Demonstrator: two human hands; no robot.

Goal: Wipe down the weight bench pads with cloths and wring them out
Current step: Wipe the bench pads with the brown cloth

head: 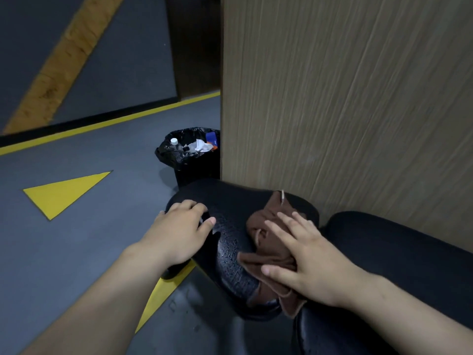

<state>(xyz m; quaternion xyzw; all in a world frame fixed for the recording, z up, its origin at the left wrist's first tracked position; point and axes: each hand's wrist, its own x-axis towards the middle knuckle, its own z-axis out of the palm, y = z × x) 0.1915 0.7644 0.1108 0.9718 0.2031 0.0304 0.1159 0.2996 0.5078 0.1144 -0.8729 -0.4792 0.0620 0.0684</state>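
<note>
A black bench pad with a cracked, wet-looking surface lies low in the middle of the view. On its right half sits a brown cloth, crumpled, one corner hanging down between the pads. My right hand lies flat on the cloth with fingers spread, pressing it onto the pad. My left hand grips the pad's left edge, fingers curled over the top. A second, larger black pad runs off to the right.
A wood-grain panel stands right behind the pads. A black bin with a liner, holding rubbish, stands beside the panel past the pad. The grey floor has yellow markings and some wet spots under the pad.
</note>
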